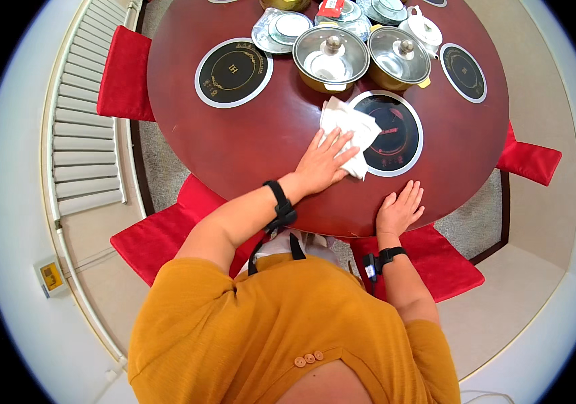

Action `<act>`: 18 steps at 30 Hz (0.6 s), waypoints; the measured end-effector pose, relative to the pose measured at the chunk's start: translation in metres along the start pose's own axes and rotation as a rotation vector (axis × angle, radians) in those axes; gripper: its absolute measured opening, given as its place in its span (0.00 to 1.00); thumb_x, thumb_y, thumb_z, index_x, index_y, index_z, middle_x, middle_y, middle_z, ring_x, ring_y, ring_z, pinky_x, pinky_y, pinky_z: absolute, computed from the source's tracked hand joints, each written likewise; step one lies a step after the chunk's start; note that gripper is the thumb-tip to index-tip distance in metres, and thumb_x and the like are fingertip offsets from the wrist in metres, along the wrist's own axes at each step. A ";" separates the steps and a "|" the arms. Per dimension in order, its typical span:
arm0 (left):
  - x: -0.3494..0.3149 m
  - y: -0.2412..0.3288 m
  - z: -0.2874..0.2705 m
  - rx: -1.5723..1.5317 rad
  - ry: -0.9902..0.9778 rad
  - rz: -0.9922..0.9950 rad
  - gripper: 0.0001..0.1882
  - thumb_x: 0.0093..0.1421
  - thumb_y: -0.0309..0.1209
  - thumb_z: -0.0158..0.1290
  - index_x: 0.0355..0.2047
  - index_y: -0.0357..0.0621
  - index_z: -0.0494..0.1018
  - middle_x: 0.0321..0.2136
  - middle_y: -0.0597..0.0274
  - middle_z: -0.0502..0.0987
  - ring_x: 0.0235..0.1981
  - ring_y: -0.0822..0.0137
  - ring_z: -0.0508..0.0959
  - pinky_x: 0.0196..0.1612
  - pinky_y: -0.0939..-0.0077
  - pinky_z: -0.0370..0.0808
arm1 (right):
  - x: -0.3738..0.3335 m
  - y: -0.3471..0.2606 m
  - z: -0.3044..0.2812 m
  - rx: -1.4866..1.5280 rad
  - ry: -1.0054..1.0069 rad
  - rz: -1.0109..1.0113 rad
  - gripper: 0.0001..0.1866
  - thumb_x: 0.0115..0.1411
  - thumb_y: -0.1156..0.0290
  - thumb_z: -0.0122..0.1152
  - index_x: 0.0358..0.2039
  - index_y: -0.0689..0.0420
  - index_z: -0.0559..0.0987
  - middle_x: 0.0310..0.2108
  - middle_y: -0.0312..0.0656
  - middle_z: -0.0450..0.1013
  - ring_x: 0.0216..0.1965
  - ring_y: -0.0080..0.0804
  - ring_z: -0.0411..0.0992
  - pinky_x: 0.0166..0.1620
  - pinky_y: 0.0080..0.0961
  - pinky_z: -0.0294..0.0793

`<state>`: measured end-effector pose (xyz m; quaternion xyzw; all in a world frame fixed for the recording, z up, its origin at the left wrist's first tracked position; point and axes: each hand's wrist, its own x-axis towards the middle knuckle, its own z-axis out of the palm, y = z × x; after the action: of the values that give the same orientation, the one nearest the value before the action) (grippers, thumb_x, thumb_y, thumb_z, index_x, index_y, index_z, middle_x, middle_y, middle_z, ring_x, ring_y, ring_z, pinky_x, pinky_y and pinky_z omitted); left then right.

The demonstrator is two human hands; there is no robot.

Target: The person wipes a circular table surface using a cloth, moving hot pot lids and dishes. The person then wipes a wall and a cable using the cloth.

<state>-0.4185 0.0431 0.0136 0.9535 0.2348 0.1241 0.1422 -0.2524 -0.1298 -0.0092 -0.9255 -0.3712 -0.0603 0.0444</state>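
Note:
My left hand (321, 160) lies flat with its fingers spread over the lower left part of a folded white cloth (355, 131), pressing it to the dark red round table (267, 148). The cloth's right side overlaps the rim of a round black induction hob (392, 138) with a silver ring. My right hand (400, 207) rests palm down near the table's front edge, just below that hob, its fingers stretched out and nothing in them. A black band circles each wrist.
Two glass-lidded pots (331, 57) (399, 57) stand behind the cloth. Around them are wrapped dishes (281, 30) and a white teapot (424, 30). More hobs (234, 73) (463, 73) are set into the table. Red chairs (126, 74) surround it, and a radiator (86, 135) lines the left wall.

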 end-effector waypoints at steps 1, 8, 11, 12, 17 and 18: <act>0.011 -0.004 0.003 -0.007 0.003 -0.001 0.35 0.52 0.43 0.57 0.61 0.54 0.60 0.64 0.56 0.54 0.65 0.50 0.53 0.64 0.46 0.49 | 0.000 0.001 0.000 -0.007 0.001 -0.002 0.29 0.60 0.64 0.48 0.62 0.55 0.61 0.66 0.41 0.53 0.67 0.37 0.49 0.63 0.52 0.47; 0.075 -0.028 0.010 -0.154 0.110 0.086 0.40 0.53 0.47 0.54 0.62 0.40 0.56 0.64 0.49 0.53 0.66 0.48 0.50 0.65 0.48 0.44 | -0.001 0.001 0.001 0.014 0.008 -0.012 0.31 0.57 0.65 0.51 0.62 0.56 0.61 0.65 0.43 0.54 0.67 0.39 0.49 0.63 0.54 0.47; 0.082 -0.016 0.012 -0.092 0.145 -0.094 0.40 0.53 0.46 0.54 0.61 0.36 0.56 0.63 0.47 0.53 0.65 0.47 0.51 0.64 0.47 0.45 | -0.001 0.002 0.001 0.016 0.003 -0.010 0.31 0.57 0.65 0.51 0.62 0.56 0.61 0.65 0.43 0.54 0.67 0.39 0.49 0.63 0.54 0.47; 0.084 -0.009 0.015 -0.101 0.207 -0.191 0.39 0.53 0.44 0.55 0.59 0.33 0.56 0.62 0.43 0.55 0.65 0.46 0.51 0.64 0.47 0.46 | -0.001 0.003 0.001 0.021 0.005 -0.010 0.31 0.57 0.65 0.51 0.62 0.56 0.61 0.65 0.43 0.54 0.67 0.39 0.49 0.63 0.54 0.46; 0.091 -0.007 0.031 -0.070 0.260 -0.223 0.39 0.52 0.45 0.55 0.58 0.32 0.58 0.60 0.38 0.56 0.63 0.41 0.52 0.62 0.48 0.50 | 0.001 0.000 -0.001 0.029 -0.006 -0.004 0.31 0.57 0.65 0.51 0.62 0.57 0.61 0.66 0.43 0.53 0.68 0.39 0.47 0.63 0.54 0.45; 0.097 -0.009 0.032 -0.076 0.243 -0.206 0.39 0.52 0.45 0.55 0.58 0.33 0.58 0.60 0.38 0.56 0.63 0.41 0.52 0.62 0.49 0.51 | 0.001 -0.001 -0.003 0.027 -0.019 0.002 0.31 0.57 0.65 0.51 0.62 0.57 0.61 0.66 0.43 0.53 0.68 0.39 0.47 0.63 0.53 0.45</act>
<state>-0.3289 0.0905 -0.0021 0.8964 0.3419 0.2321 0.1606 -0.2527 -0.1292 -0.0065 -0.9257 -0.3715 -0.0463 0.0535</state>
